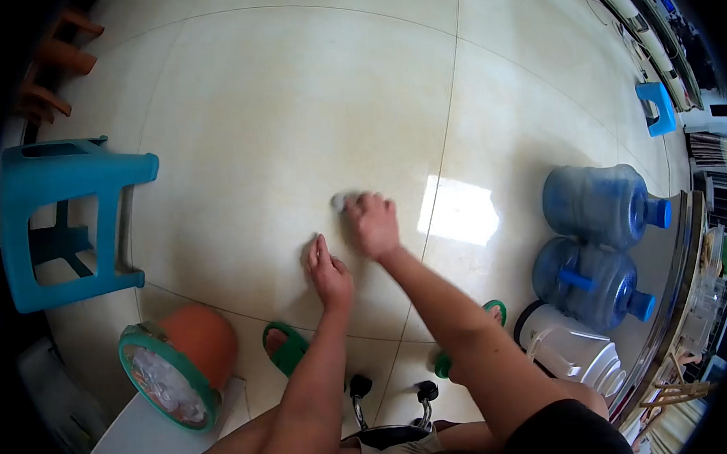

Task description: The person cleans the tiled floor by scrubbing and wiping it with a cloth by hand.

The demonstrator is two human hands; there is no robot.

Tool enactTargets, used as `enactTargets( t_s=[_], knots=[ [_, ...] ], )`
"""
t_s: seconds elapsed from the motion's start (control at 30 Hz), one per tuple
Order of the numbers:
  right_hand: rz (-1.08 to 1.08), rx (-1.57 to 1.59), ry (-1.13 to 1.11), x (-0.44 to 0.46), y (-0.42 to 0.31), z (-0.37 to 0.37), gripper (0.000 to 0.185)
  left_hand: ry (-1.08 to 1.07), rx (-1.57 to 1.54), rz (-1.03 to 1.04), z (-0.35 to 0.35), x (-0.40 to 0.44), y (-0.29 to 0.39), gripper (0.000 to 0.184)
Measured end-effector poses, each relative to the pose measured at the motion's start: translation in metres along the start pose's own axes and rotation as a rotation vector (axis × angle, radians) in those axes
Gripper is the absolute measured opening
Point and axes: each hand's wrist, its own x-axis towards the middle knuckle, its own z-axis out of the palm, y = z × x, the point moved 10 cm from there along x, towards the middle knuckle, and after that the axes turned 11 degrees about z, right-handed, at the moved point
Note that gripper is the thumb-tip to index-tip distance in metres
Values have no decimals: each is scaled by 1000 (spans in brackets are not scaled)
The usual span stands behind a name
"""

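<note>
Low over the tiled floor (294,133), my right hand (373,225) has its fingers curled around a small whitish-grey object (340,202). Part of that object sticks out at the fingertips, and its kind is too small to make out. My left hand (331,279) is just nearer to me and to the left, close to the floor, with fingers stretched forward and nothing visible in it. Whether its fingertips touch the tiles, I cannot tell.
A teal plastic stool (77,179) stands at the left, above an orange bin (210,343) with a green rim. Two blue water jugs (594,205) lie at the right beside a white lidded container (567,344). Green slippers (286,356) are on my feet.
</note>
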Motion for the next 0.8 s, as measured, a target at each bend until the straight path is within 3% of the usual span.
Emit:
enactTargets(
  t_s=[0.1, 0.17, 0.23, 0.4, 0.53, 0.63, 0.8],
  knots=[
    [-186, 152, -21, -47, -43, 4, 43, 0, -73, -56, -2, 5, 0, 53],
    [-188, 187, -26, -54, -42, 4, 41, -8, -118, -93, -3, 4, -8, 55],
    [-261, 180, -37, -50, -35, 5, 39, -27, -33, 49, -6, 2, -1, 56],
    [87, 86, 118, -2, 67, -16, 44, -104, -25, 53, 4, -1, 13, 57],
    [261, 109, 200, -15, 113, -29, 47, -141, -48, 112, 11, 1, 33, 57],
    [250, 133, 217, -51, 88, -17, 50, -181, -47, 143, 25, -1, 38, 56],
    [59, 238, 55, -101, 25, 6, 43, -219, -16, 201, 38, -9, 52, 47]
  ],
)
